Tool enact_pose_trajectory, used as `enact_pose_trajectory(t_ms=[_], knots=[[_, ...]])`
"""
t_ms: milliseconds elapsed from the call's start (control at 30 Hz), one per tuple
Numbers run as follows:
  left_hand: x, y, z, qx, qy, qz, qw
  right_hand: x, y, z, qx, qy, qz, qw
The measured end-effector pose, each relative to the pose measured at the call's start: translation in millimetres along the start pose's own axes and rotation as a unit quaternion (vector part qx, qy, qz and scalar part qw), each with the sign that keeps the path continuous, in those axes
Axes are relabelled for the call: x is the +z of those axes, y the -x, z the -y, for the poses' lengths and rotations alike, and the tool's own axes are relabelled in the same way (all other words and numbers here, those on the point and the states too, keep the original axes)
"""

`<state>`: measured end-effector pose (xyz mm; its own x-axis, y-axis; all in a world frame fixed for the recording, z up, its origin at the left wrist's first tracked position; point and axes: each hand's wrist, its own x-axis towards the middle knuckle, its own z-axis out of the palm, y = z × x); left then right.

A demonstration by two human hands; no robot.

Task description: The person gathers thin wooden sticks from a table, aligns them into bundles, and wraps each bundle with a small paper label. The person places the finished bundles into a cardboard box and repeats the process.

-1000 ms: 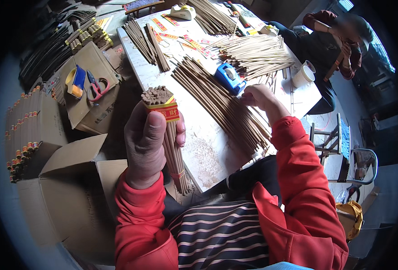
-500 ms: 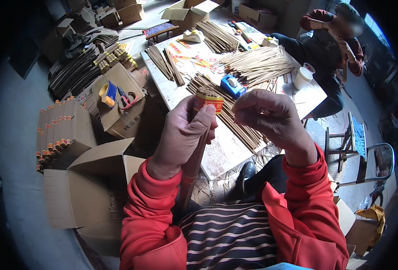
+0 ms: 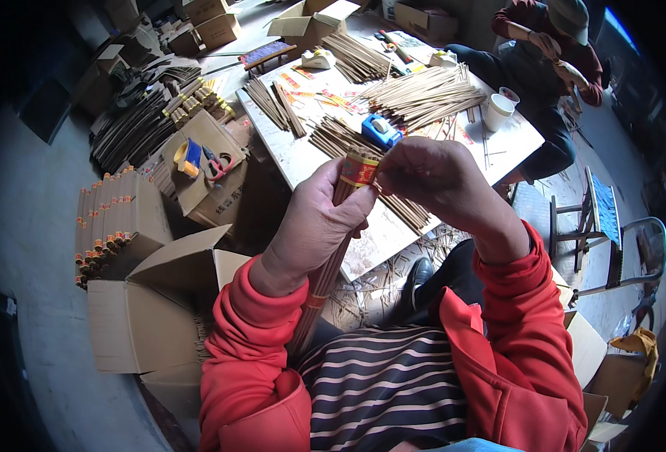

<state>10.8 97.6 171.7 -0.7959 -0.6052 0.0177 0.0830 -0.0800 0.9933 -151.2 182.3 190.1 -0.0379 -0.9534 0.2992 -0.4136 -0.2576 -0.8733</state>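
— What is the thin brown stick bundle (image 3: 331, 252) made of?
— Matt, rough-looking wood, with a glossy red-and-gold paper band (image 3: 358, 170) around its top.
— And the pale worktable (image 3: 382, 226)?
— A smooth, dull, scuffed board. The open brown boxes (image 3: 156, 301) beside it are matt cardboard.
— The small blue tape dispenser (image 3: 380, 131)?
— Shiny plastic. The red sleeves (image 3: 254, 354) look like soft, matt cloth.

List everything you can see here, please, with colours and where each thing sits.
stick bundle: one, brown with a red and yellow band, in both hands
loose stick piles: several, brown, on the table
table: one, white, ahead
tape dispenser: one, blue, on the table
cup: one, white, table's right edge
open box: one, brown, at the left
co-worker: one, red sleeves, top right
left hand: grips the bundle
right hand: fingers at the band
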Motion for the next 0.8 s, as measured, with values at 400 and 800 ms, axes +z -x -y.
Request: enact_pose_trajectory(t_ms=[400, 800], knots=[[5.5, -8.9, 26.3, 0.108, -0.188, -0.064, 0.974, 7.0, 0.9, -5.5, 0.108, 0.037, -0.065, 0.991], [4.4, 0.4, 4.7, -0.026, 0.015, 0.016, 0.999, 2.6, -1.2, -14.5, 0.062, -0.09, -0.08, 0.991]])
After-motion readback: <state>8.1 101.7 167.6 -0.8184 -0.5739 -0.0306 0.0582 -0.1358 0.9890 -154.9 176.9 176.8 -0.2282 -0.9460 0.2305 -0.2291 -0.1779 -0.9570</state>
